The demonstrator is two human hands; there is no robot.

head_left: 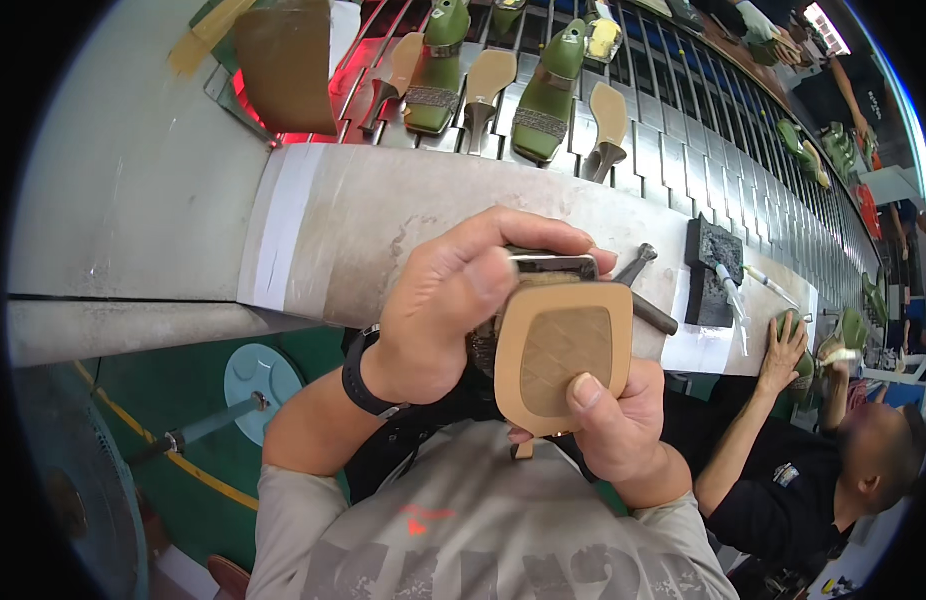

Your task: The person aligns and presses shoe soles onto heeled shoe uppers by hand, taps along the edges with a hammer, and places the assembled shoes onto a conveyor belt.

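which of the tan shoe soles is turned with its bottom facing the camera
The tan sole held between the left hand and right hand: its patterned underside faces up. The other soles stand on the conveyor beyond.

Green shoe lasts [548, 95] and tan heeled soles [608, 120] lie on a slatted metal conveyor [683, 150]. On the grey worktop [383, 220] rest a hammer [643, 290] and a black block [711, 270]. A co-worker [813, 470] sits alongside.

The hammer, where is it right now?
Head view: the hammer lies on the grey bench, right of the held shoe, left of the black pad.
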